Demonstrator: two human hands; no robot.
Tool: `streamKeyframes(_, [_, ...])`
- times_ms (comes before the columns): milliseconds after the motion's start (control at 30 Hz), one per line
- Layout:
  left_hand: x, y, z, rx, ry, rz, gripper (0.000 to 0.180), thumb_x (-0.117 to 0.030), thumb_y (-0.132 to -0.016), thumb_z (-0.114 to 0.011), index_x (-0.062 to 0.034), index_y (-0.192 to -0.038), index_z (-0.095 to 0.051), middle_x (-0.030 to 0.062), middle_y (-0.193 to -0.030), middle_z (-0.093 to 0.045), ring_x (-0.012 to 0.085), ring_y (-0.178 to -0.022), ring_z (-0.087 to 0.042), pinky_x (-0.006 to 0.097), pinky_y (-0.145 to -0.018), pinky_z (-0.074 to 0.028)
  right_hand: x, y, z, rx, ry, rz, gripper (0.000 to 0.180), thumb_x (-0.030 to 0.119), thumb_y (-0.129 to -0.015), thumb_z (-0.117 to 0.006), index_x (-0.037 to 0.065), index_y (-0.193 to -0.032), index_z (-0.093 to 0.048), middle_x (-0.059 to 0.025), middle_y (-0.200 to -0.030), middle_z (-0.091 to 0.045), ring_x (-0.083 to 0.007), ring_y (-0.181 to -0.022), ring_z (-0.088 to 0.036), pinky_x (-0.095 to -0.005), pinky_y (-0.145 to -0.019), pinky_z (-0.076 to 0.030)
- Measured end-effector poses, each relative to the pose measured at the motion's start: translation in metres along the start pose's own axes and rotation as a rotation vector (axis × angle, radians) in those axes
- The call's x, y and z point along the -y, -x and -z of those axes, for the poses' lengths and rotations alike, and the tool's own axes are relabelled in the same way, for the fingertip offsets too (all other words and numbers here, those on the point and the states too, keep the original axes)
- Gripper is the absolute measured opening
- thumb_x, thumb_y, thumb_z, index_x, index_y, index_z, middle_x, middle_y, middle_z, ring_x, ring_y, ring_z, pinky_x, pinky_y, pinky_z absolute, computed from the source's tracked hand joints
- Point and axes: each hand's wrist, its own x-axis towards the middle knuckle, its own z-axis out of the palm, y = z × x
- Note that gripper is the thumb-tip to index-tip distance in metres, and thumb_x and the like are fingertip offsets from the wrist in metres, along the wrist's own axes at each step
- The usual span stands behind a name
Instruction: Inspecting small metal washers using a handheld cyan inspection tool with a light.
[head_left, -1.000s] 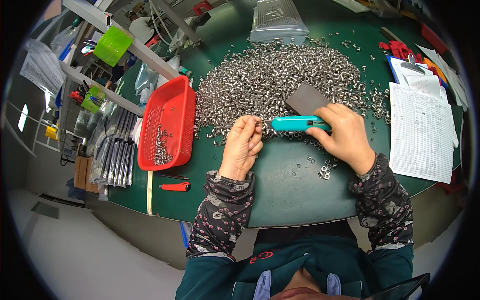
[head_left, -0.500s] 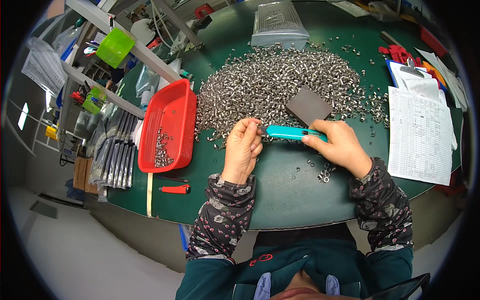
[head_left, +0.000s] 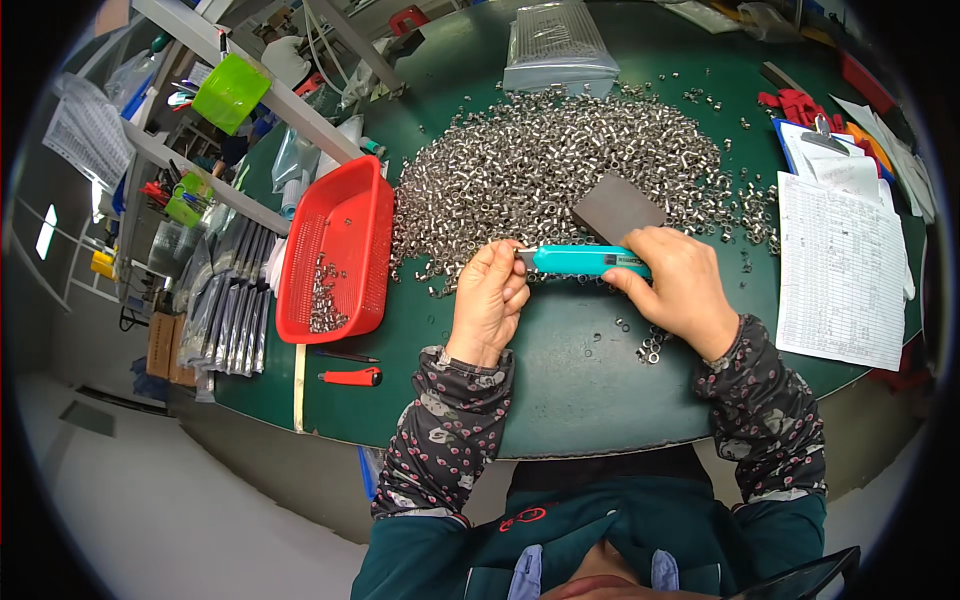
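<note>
My right hand is closed around the slider end of a turquoise utility knife, which lies level above the table. The knife's blade end points left and meets the fingertips of my left hand. Thumb and forefinger of that left hand are pinched together there; whatever sits between them is too small and covered to make out. Just beyond both hands spreads a large heap of small shiny metal rings. A dark grey block rests on the heap's near right edge, behind the knife.
To the left stands a red plastic basket with some rings inside. A red utility knife and a thin pen lie nearer me. Several loose rings sit by my right wrist. Paper sheets and a clipboard occupy the right side.
The turquoise knife has rolled a little in my right hand and now shows more of its broad side. Both hands have otherwise stayed nearly in place.
</note>
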Motion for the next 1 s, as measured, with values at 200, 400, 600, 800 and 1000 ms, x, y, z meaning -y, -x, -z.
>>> streamKeyframes(200, [0.0002, -0.0020, 0.0037, 0.027, 0.143, 0.081, 0.023, -0.025, -0.092, -0.047, -0.0038, -0.096, -0.053, 0.0026, -0.077, -0.050, 0.0030, -0.049, -0.033, 0.015, -0.037, -0.024, -0.0021, -0.0038, 0.0044, -0.115, -0.061, -0.019, 0.023, 0.025, -0.073, -0.066, 0.005, -0.077, -0.056, -0.0086, -0.065, -0.054, -0.0272, -0.062, -0.055, -0.0374, -0.054, -0.043])
streamKeyframes(400, [-0.0032, -0.0005, -0.0013, 0.022, 0.049, 0.040, 0.019, -0.021, -0.093, -0.046, -0.0043, -0.100, -0.053, 0.0036, -0.082, -0.052, 0.0026, -0.050, -0.034, 0.014, -0.037, -0.025, -0.0029, -0.0032, 0.0027, -0.093, -0.059, -0.031, 0.023, 0.026, -0.073, -0.066, 0.005, -0.076, -0.056, -0.0092, -0.064, -0.054, -0.0276, -0.062, -0.055, -0.0372, -0.054, -0.042])
streamKeyframes(600, [-0.0039, -0.0008, -0.0025, 0.068, 0.103, 0.028, 0.017, -0.015, -0.093, -0.045, -0.0045, -0.104, -0.052, 0.0041, -0.082, -0.052, 0.0022, -0.049, -0.034, 0.014, -0.037, -0.026, -0.0024, -0.0031, 0.0032, -0.085, -0.065, -0.052, 0.024, 0.027, -0.074, -0.065, 0.005, -0.076, -0.056, -0.0093, -0.064, -0.054, -0.0281, -0.061, -0.055, -0.0377, -0.053, -0.042])
streamKeyframes(800, [-0.0003, -0.0019, 0.0028, 0.098, 0.126, -0.010, 0.014, -0.017, -0.093, -0.044, -0.0062, -0.098, -0.052, 0.0037, -0.081, -0.050, 0.0031, -0.050, -0.034, 0.014, -0.037, -0.025, -0.0022, -0.0030, 0.0042, -0.036, -0.074, -0.101, 0.025, 0.029, -0.074, -0.065, 0.005, -0.076, -0.057, -0.0096, -0.064, -0.055, -0.0280, -0.061, -0.056, -0.0382, -0.053, -0.042])
streamKeyframes(1000, [-0.0007, -0.0034, -0.0004, 0.086, 0.122, 0.014, 0.016, -0.019, -0.093, -0.045, -0.0064, -0.096, -0.053, 0.0033, -0.079, -0.051, 0.0033, -0.050, -0.034, 0.015, -0.037, -0.025, -0.0069, -0.0021, 0.0023, 0.046, -0.106, -0.128, 0.029, 0.032, -0.074, -0.064, 0.004, -0.076, -0.058, -0.0108, -0.066, -0.057, -0.0289, -0.062, -0.057, -0.0387, -0.055, -0.043])
